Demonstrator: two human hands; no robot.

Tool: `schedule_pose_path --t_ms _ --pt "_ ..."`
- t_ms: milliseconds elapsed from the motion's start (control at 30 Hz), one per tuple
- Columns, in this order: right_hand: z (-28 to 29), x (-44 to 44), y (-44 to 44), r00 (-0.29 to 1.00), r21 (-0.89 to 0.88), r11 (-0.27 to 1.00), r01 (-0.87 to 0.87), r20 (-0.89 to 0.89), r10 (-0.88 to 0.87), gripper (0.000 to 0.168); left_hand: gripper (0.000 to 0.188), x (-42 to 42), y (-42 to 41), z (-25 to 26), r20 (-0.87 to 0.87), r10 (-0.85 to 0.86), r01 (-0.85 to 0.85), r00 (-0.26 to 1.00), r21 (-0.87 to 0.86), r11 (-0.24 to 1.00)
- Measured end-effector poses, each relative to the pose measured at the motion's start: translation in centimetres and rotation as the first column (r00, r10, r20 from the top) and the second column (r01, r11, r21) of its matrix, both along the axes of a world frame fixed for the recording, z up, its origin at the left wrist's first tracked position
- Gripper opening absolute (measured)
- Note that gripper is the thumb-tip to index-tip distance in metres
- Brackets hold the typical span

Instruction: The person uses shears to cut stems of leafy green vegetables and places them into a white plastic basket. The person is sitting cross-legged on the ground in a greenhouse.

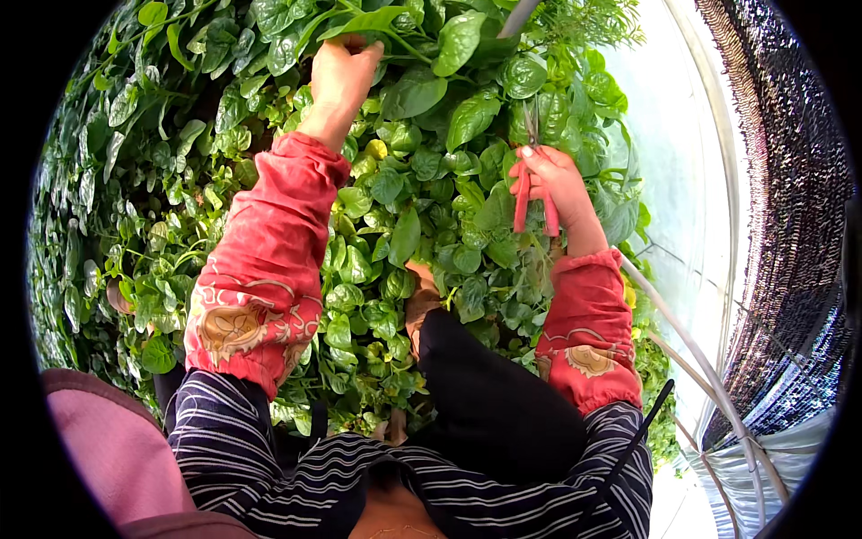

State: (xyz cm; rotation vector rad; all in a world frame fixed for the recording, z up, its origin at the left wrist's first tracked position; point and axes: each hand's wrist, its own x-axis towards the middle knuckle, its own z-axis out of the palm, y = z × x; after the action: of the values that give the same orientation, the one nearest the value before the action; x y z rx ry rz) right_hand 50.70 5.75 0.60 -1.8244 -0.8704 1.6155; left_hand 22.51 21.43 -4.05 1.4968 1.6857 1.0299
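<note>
My left hand (345,75) is at the upper middle, in a red patterned oversleeve, with thumb and fingers pinched at the underside of a broad green leaf (369,21); its fingertips are partly hidden there. At the right, my right hand (553,176) holds a pair of scissors (533,132) with red handles. Their metal blades point up toward the leaves, slightly parted. Glossy leafy green plants (404,236) lie under and around both hands.
A greenhouse's pale plastic film (680,148) and a dark shade net (774,168) run along the right side. Curved poles (700,357) cross at the lower right. Below me, a foot (423,290) stands among the plants. Pink fabric (114,445) fills the lower left.
</note>
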Motion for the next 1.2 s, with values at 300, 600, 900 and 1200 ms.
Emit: schedule_pose_path --t_ms 300,600,900,1200 --pt "1.2 0.8 2.4 0.953 0.249 0.964 0.088 0.261 -0.154 0.045 0.038 13.8 -5.0 -0.9 -0.499 -0.494 0.693 0.712 0.390 0.606" --pt "-0.1 1.3 6.5 0.760 -0.382 0.835 -0.395 0.374 0.531 0.066 0.020 9.4 -6.9 -7.8 -0.435 -0.534 0.570 0.725 -0.056 0.820" --pt "-4.1 3.9 8.9 0.829 -0.629 0.692 -0.353 0.132 0.543 0.061 0.031 8.8 -7.6 -8.0 -0.617 -0.491 0.662 0.615 0.065 0.747" --pt "-6.3 2.5 8.7 0.890 -0.364 0.885 -0.289 0.238 0.389 0.050 0.017 8.1 -7.6 -4.9 -0.341 -0.546 0.598 0.765 0.059 0.800"
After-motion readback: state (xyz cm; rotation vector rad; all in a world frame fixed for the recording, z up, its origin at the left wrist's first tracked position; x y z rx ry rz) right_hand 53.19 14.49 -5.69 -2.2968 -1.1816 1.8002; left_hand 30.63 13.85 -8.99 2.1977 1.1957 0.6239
